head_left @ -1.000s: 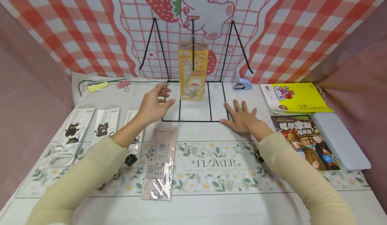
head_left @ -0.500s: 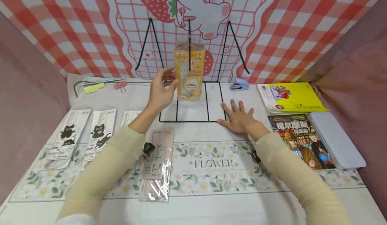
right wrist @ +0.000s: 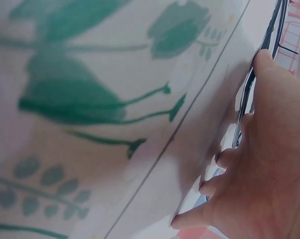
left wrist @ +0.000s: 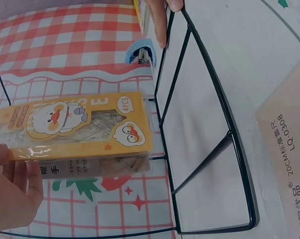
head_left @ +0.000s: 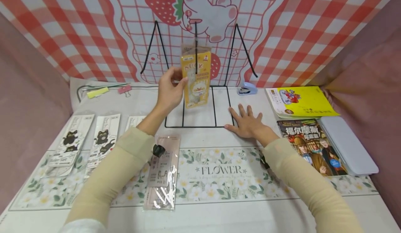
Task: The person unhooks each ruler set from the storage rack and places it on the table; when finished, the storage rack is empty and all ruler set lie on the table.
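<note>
Left of the wire rack (head_left: 200, 126), a sleeve (head_left: 116, 167) hides most of one white packet (head_left: 135, 121); before the rack, a wrist camera (head_left: 158, 151) covers print on a pink packet (head_left: 159, 194). At the rack, the yellow box (head_left: 200, 87) seems cut off at its top in the left wrist view.

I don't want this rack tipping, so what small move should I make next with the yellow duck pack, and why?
Probably ease the yellow duck pack along the middle hook toward its free tip: your left hand grips the pack's side, the hook's end points toward you, and your right hand lies spread at the rack's base, which should help steady it.
</note>
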A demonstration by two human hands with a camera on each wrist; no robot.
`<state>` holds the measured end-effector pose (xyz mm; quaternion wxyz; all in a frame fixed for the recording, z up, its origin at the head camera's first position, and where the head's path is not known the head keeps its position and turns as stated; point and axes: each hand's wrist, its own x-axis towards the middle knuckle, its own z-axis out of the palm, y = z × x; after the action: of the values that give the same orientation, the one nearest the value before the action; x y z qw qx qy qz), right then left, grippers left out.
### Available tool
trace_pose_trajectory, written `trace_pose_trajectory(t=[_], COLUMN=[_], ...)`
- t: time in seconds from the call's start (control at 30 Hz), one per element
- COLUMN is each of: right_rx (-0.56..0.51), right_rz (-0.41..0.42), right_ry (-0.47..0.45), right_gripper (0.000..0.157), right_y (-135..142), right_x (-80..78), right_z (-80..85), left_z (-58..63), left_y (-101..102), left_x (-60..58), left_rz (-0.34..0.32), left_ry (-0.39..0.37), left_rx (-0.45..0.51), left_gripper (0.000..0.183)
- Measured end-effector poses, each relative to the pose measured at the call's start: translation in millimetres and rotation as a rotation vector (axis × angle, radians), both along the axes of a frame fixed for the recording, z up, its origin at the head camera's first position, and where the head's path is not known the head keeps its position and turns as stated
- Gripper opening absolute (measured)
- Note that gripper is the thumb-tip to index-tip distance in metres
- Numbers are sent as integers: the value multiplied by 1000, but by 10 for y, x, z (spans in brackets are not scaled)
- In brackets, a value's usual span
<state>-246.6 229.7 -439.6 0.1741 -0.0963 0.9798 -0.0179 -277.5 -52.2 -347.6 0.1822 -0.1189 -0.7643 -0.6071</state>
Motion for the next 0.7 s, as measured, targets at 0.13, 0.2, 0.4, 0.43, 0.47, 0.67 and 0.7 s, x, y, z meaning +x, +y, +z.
trace_pose_trajectory(t=[0.13, 0.2, 0.4, 0.43, 0.47, 0.67, 0.7], right_rx=[3, 7, 8, 5, 2, 1, 2], right_rz=[-2, -2, 0, -1, 0, 0, 0], right_ry=[-4, -3, -1, -1, 0, 5, 4], right_gripper=[83, 84, 84, 84, 84, 83, 83], right_y=[-2, -2, -4, -4, -6, -5, -4], right_x=[0, -2, -8, -7, -4, 5, 4], right_z=[-2, 0, 5, 6, 8, -3, -7], left_z=[0, 8, 54, 59, 63, 61, 58], left_y=[-11, -12, -18, -22, -27, -93, -106], left_x=[18, 38, 167, 190, 214, 353, 377], left_rz=[-5, -9, -37, -41, -45, -84, -91], left_ry=[2, 2, -19, -23, -27, -58, -63], left_rx=[-6, -15, -53, -60, -65, -62, -59], left_gripper=[19, 18, 16, 15, 15, 14, 14])
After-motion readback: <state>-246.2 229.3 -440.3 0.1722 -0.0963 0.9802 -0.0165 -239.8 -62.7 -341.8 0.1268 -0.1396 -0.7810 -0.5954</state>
